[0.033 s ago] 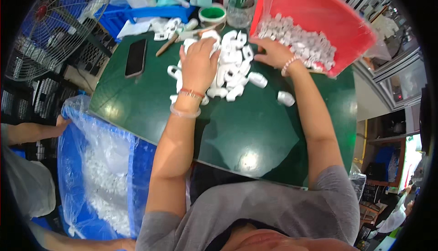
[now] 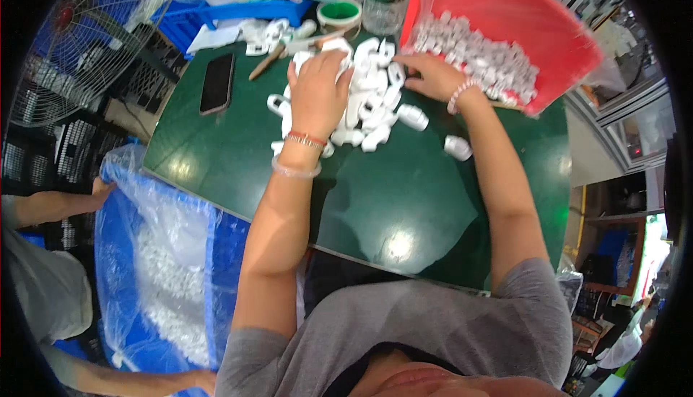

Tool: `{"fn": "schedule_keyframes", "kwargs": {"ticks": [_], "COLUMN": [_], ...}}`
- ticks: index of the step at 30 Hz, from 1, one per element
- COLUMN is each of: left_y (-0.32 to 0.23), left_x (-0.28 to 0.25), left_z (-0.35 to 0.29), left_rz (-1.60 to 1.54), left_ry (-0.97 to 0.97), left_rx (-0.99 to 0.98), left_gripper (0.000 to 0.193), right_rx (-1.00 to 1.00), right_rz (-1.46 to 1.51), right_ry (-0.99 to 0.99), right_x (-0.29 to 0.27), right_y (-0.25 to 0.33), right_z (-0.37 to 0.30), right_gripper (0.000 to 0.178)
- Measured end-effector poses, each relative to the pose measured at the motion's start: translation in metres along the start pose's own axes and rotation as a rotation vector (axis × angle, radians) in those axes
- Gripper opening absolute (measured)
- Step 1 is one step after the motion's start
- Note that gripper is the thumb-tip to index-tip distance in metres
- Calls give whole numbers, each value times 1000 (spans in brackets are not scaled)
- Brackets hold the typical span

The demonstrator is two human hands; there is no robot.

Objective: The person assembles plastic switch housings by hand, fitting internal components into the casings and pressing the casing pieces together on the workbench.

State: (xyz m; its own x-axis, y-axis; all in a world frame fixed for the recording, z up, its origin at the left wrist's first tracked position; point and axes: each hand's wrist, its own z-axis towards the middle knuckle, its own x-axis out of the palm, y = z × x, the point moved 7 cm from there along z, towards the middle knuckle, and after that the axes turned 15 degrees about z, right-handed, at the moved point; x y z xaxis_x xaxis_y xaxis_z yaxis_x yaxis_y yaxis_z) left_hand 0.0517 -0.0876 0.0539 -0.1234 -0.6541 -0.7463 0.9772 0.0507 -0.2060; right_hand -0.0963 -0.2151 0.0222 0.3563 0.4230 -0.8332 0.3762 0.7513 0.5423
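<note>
A loose pile of white plastic parts (image 2: 372, 97) lies toward the far side of a green table (image 2: 368, 202). My left hand (image 2: 321, 92) rests over the pile's left part, fingers spread and pointing away from me. At the pile's far right edge is my right hand (image 2: 433, 78), its thumb and forefinger apart, with no part visible between them. Two white parts lie off the pile to the right: one (image 2: 413, 117) close beside it, another (image 2: 458, 147) below my right wrist. What lies under my left palm is hidden.
A tilted red bin (image 2: 534, 25) of small white pieces stands at the far right, beside a clear bottle (image 2: 382, 0) and a tape roll (image 2: 339, 13). A phone (image 2: 216, 83) lies left. Another person's hand (image 2: 103, 191) holds a plastic-lined blue bin (image 2: 209, 281); a fan (image 2: 68, 18) stands behind.
The whole view has shifted slightly. Both hands stay at about the same places on and beside the pile, and no part has visibly been moved.
</note>
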Motion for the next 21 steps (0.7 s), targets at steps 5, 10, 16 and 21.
{"fn": "schedule_keyframes", "kwargs": {"ticks": [5,10,16,21], "left_y": [6,-47,-87,-59], "left_x": [-13,-19,-5,19], "left_z": [-10,-3,10,-5], "left_rz": [28,-230,-371,-572], "left_ry": [-60,16,181,112], "left_rx": [63,145,114,-295], "left_gripper": [22,36,44,30], "right_rx": [-34,22,180,87], "right_rz": [-7,797,1295,401], "right_ry": [-97,-104,324,-130], "right_x": [24,-27,-9,-35], "right_y": [21,4,20,-13], "right_z": [14,-16,-35,-17], "right_gripper": [23,25,32,28]}}
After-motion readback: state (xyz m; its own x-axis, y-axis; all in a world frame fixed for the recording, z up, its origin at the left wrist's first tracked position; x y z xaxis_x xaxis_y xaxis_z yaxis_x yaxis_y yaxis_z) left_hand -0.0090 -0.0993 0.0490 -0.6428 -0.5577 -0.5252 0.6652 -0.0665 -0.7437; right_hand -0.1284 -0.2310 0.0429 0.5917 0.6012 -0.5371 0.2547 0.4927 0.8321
